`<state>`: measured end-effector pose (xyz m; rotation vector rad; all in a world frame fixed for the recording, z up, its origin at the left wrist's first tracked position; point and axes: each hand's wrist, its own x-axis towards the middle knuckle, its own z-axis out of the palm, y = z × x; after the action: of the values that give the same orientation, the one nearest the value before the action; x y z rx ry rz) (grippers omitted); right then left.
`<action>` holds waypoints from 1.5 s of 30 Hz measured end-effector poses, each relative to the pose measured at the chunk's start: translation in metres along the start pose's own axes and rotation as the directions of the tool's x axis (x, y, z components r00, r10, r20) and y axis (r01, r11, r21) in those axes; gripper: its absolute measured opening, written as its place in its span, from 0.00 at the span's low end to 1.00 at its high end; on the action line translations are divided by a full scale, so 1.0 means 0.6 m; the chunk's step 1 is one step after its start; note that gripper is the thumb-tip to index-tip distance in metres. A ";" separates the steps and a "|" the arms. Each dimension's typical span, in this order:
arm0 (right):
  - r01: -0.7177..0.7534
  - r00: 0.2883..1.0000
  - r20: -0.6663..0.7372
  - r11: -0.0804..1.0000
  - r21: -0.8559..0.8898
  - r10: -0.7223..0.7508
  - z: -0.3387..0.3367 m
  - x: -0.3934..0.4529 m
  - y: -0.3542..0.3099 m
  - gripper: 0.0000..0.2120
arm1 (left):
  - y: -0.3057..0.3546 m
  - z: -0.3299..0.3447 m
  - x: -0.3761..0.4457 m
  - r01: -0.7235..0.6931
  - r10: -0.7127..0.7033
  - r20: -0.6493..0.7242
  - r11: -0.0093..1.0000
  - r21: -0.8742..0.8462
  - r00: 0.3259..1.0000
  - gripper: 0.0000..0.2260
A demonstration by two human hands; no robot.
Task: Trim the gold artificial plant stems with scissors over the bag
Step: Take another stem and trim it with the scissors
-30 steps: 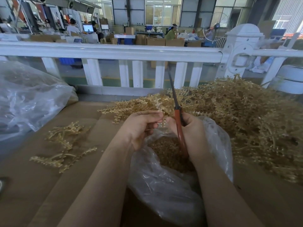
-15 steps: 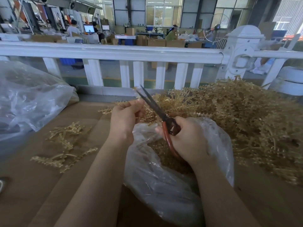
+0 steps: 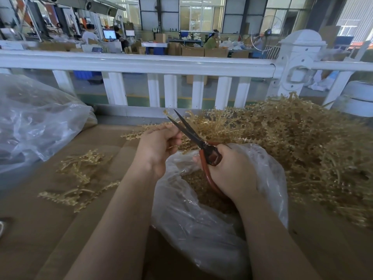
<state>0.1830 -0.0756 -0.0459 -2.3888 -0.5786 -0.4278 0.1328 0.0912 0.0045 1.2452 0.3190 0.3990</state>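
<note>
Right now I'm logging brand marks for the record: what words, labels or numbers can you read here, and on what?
None legible.
Monitor screens in the background: lit, content too small to read.
Cardboard boxes: no readable print.
Scissors and clear bag: no visible marking.

Factory floor: beyond the hands, past the white railing (image 3: 141,64), stacked cartons (image 3: 193,51), seated workers (image 3: 211,42), monitors (image 3: 109,34), high windows (image 3: 198,14).

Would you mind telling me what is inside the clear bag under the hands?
The bag holds a heap of small gold trimmings. The right hand and the bag's crumpled plastic cover the rest, so its depth cannot be seen.
</note>
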 end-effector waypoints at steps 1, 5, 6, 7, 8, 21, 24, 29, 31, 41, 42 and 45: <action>0.003 1.000 -0.005 1.000 -0.002 -0.003 -0.002 -0.001 0.000 0.22 | 0.000 0.000 -0.001 0.006 -0.006 0.023 1.000 -0.010 1.000 0.10; 0.010 1.000 -0.018 0.999 0.032 -0.009 -0.006 -0.002 0.000 0.21 | 0.002 -0.001 -0.002 0.003 0.000 0.073 0.999 -0.038 0.997 0.09; 0.014 1.000 -0.014 0.999 0.033 -0.013 -0.005 -0.003 0.000 0.22 | 0.002 -0.002 -0.002 -0.004 0.007 0.071 0.999 -0.048 0.997 0.10; 0.017 1.000 -0.010 0.999 0.032 -0.016 -0.005 -0.003 -0.001 0.22 | 0.002 -0.003 -0.003 -0.015 0.018 0.069 0.999 -0.051 0.997 0.10; 0.018 1.000 -0.007 0.999 0.030 -0.017 -0.005 -0.003 -0.001 0.22 | 0.002 -0.004 -0.003 -0.030 0.033 0.067 0.998 -0.047 0.997 0.10; 0.020 0.999 -0.051 0.999 0.043 -0.017 -0.001 -0.002 -0.001 0.26 | -0.003 -0.005 0.000 -0.173 0.176 0.083 0.984 -0.037 0.981 0.11; 0.034 0.996 -0.083 0.999 0.035 -0.031 -0.003 -0.003 -0.004 0.26 | -0.004 -0.006 0.000 -0.164 0.167 0.068 0.986 -0.041 0.984 0.10; 0.059 0.991 -0.126 0.997 0.045 -0.053 -0.004 -0.007 -0.007 0.24 | -0.005 -0.008 -0.001 -0.142 0.144 0.082 0.989 -0.036 0.986 0.06; 0.042 0.996 -0.086 0.998 0.040 -0.039 -0.003 -0.006 -0.005 0.25 | -0.006 -0.009 -0.001 -0.134 0.136 0.082 0.991 -0.028 0.987 0.06; 0.053 0.995 -0.085 0.998 0.037 -0.050 -0.006 -0.006 -0.008 0.31 | -0.005 -0.011 0.002 -0.210 0.209 0.090 0.978 0.001 0.974 0.08; 0.055 0.996 -0.077 0.998 0.035 -0.052 -0.005 -0.005 -0.008 0.31 | -0.006 -0.012 0.002 -0.219 0.217 0.096 0.976 0.003 0.971 0.09; 0.047 0.996 -0.072 0.999 0.024 -0.045 -0.001 -0.003 -0.004 0.30 | -0.007 -0.011 0.002 -0.231 0.228 0.098 0.973 0.013 0.969 0.11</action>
<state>0.1803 -0.0747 -0.0450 -2.3299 -0.6044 -0.5208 0.1312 0.0964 -0.0015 1.3257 0.0971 0.5327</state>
